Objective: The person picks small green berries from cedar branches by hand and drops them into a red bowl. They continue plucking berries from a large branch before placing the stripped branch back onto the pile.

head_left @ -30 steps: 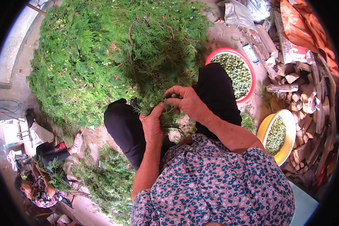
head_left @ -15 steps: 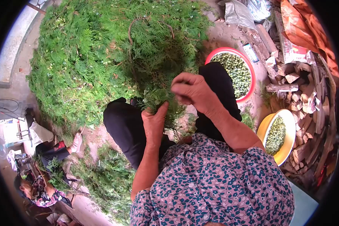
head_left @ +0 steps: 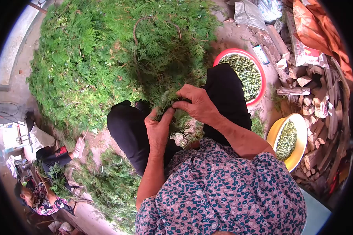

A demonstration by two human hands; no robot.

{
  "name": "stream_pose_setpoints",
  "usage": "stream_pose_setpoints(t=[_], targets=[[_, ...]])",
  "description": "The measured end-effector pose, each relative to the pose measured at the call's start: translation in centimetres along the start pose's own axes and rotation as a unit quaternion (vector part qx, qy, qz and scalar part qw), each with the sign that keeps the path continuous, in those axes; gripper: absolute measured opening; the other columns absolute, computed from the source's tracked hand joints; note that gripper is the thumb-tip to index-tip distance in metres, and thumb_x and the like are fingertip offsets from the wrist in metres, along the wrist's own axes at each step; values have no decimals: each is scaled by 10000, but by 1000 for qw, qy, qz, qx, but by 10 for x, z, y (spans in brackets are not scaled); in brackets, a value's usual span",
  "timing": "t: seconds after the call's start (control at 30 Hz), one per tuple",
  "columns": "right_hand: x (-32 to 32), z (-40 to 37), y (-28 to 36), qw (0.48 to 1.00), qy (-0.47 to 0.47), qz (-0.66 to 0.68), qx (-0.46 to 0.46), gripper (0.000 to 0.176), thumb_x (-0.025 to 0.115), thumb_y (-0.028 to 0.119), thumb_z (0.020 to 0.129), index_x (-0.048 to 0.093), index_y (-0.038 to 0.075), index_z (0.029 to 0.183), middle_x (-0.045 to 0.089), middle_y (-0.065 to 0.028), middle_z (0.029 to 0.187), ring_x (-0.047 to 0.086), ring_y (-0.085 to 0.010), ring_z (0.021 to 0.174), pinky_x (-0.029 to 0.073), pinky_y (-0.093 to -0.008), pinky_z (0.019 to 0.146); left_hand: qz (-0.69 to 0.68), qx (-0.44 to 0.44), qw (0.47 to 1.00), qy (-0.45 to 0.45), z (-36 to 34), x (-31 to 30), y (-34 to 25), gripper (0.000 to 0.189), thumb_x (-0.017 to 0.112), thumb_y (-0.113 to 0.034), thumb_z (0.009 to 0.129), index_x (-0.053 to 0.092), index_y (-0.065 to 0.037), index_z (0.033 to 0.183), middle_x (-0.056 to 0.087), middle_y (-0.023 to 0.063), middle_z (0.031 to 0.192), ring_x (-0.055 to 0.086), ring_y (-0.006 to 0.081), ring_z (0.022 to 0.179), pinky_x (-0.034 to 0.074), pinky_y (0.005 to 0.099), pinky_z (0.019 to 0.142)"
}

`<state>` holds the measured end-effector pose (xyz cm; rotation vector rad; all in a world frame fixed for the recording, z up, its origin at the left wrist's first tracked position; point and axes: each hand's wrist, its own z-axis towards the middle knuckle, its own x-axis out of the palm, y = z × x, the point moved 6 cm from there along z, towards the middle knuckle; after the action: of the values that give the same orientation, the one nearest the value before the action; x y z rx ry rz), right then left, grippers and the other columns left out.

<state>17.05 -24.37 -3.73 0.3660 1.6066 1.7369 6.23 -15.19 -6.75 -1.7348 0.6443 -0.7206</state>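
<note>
Right hand (head_left: 198, 103) has returned to the one sprig (head_left: 166, 100), which it and the left hand (head_left: 158, 127) both pinch between two knees (head_left: 123, 117), with two basins (head_left: 263, 84) off to the right

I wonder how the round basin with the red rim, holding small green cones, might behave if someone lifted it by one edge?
The round basin with the red rim may feel fairly heavy, as small green cones lie massed across it. They look loose and roundish, so they would probably roll toward the lower side.
</note>
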Motion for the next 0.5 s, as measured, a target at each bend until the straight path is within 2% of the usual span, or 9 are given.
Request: stream_pose_setpoints(t=[0.13,0.2,0.23,0.27,0.3,0.33,0.4,0.43,0.5], targets=[[2,-1,-6,1000,18,-16,-16,195,674,109,717,597,8,866,510,-66,734,507,-164,694,403,-289,615,-6,-13,1000,10,-3,0,-1,160,583,-65,809,630,7,943,604,-7,749,512,46,639,413,192,560],[5,0,-2,995,34,-44,-87,145,653,114,751,590,-7,803,515,-53,719,497,-137,636,386,-271,548,30,5,999,17,0,-6,5,159,582,-62,808,631,8,942,603,-9,755,514,47,647,410,192,570],[2,0,-1,995,35,-44,-87,145,653,114,751,590,-7,803,515,-53,719,497,-137,636,386,-271,548,30,5,999,16,0,-5,6,159,582,-62,808,631,8,942,603,-9,755,514,47,647,410,192,570],[2,1,-14,994,76,48,63,128,631,110,774,583,-1,813,520,-46,716,490,-124,605,372,-254,511,-4,-6,1000,7,0,-4,7,152,582,-56,805,632,7,934,606,-6,765,522,51,651,418,195,581],[6,-5,-27,961,115,138,211,112,609,107,797,575,4,823,525,-39,713,483,-110,574,357,-236,474,-38,-17,999,-2,0,-5,7,146,582,-51,802,633,6,926,610,-3,775,530,54,654,426,199,591],[4,-5,-29,961,115,138,210,112,609,107,797,575,4,823,525,-39,713,483,-110,574,357,-236,474,-38,-16,999,-2,-1,-4,6,146,582,-51,802,633,6,926,610,-3,775,530,54,654,426,199,591],[5,-8,-35,875,78,398,264,101,562,99,830,553,22,895,533,-29,719,484,-94,541,345,-202,438,-137,-53,989,1,-2,-3,7,131,572,-37,799,631,9,906,619,11,800,547,64,664,445,207,610],[5,-7,-36,847,62,445,285,150,551,91,834,529,25,967,533,-25,723,507,-107,562,365,-203,445,-137,-53,989,1,-1,-4,7,131,572,-37,799,631,9,906,619,11,800,547,64,664,445,207,610],[4,-5,-38,831,47,474,288,140,551,89,835,535,25,958,532,-23,722,512,-107,567,366,-203,446,-185,-59,981,5,0,-5,9,125,561,-35,801,628,13,895,623,20,808,554,70,667,457,212,625]])
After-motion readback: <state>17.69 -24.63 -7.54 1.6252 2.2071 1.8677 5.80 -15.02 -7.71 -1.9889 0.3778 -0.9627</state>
